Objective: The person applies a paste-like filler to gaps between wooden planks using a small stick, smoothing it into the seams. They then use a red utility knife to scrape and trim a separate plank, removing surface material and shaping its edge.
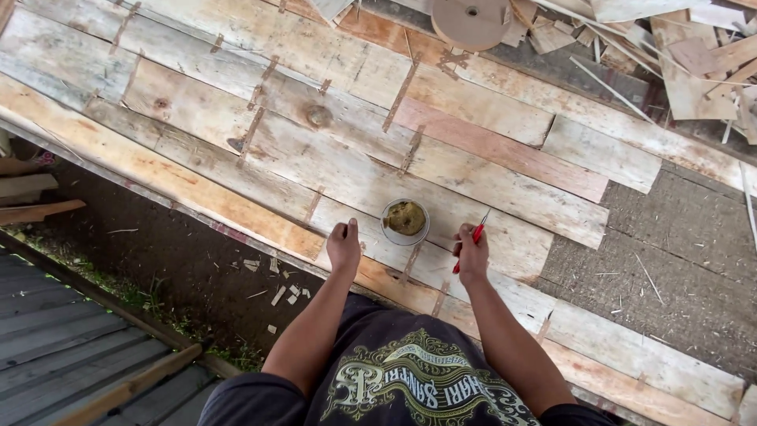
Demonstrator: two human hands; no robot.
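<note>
A panel of pale wooden planks (331,150) lies flat on the ground in front of me. My left hand (344,244) is closed into a loose fist and rests on a plank near the panel's front edge, holding nothing that I can see. My right hand (471,252) grips a red-handled tool (475,234) whose thin tip points up and away. Between the two hands a small round tin (405,222) with yellowish-brown paste stands on the planks.
A round wooden disc (471,21) and a heap of wood scraps (694,55) lie at the far right. Rough grey ground (678,260) is to the right, dark soil (158,252) with wood chips to the left, and corrugated sheet (55,355) at bottom left.
</note>
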